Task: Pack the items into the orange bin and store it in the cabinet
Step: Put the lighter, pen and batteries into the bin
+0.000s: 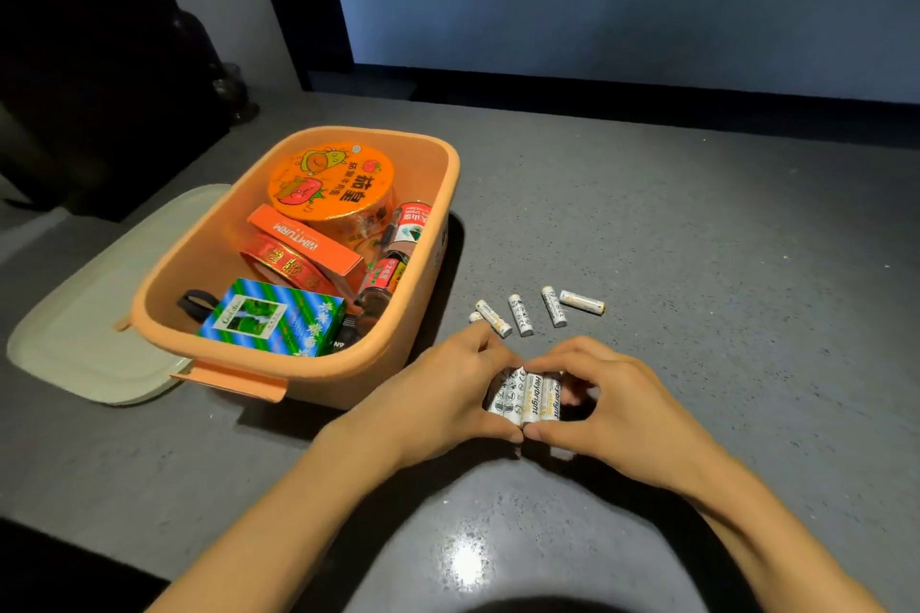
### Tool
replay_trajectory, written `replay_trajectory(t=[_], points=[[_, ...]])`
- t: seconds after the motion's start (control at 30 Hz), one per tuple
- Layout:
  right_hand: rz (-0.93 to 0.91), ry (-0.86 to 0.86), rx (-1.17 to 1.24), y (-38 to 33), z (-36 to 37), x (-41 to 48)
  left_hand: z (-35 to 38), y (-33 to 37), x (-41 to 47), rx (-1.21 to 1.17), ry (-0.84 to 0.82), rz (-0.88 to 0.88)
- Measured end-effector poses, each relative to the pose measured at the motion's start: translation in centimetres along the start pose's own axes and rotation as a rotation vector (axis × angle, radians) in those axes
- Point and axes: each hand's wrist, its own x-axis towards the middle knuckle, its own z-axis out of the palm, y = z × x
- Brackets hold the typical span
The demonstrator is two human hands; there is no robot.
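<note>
Left hand [448, 393], right hand [612, 408] together, clamped on battery bundle [525, 396] on tabletop [697, 239]. Orange bin [338, 378] at 10 o'clock of hands. 5 loose batteries [520, 315] at 12 o'clock. Risk: round cells slip from 2-sided squeeze on lift, roll away.

Orange bin [438, 194], pale green lid [89, 339], white-and-yellow batteries [525, 396], speckled grey countertop [697, 224], green-blue striped box [274, 319].
</note>
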Motion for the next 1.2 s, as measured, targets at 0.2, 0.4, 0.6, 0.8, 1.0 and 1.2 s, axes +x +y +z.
replay_trajectory(t=[0.2, 0.4, 0.6, 0.8, 1.0, 1.2], points=[[-0.131, 0.05, 0.005, -7.1, -2.5, 4.7, -8.7, -0.7, -2.3, 0.077, 0.098, 0.027], [-0.282, 0.069, -0.005, -13.7, -0.4, 12.1, -16.8, -6.0, -5.2, 0.197, 0.27, -0.083], [-0.301, -0.075, -0.113, -16.3, 6.1, 17.6, -17.6, -13.7, -8.5, 0.204, 0.243, -0.178], [-0.275, -0.168, -0.118, -16.8, 9.3, 19.4, -16.5, -18.0, -9.3, 0.319, 0.116, -0.228], [-0.239, -0.053, -0.074, -16.2, 8.1, 19.0, -16.9, -17.6, -8.7, 0.207, 0.17, -0.172], [-0.128, 0.156, -0.021, -13.0, 3.2, 15.6, -15.4, -13.6, -5.5, 0.162, 0.199, -0.042]])
